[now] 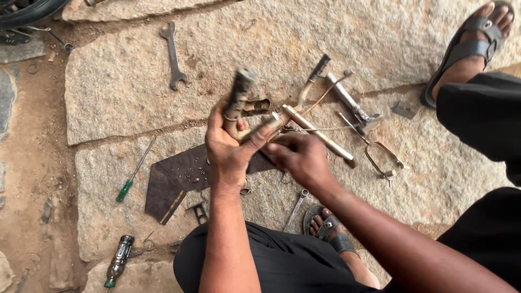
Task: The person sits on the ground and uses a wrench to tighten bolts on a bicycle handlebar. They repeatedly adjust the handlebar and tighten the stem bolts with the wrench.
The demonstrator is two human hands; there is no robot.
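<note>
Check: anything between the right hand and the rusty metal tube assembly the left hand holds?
Nothing visible. The left hand grips the rusty metal tube assembly above the stone slab; the right hand is already at its lower end, fingers touching the parts there.

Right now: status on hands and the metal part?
Left hand grips rusty forked metal bracket. Right hand pinches its rod end. Green-handled screwdriver, steel spanner lie apart on stone.

Stone slab floor (119, 87), spanner (173, 54), screwdrivers (133, 176)
</note>
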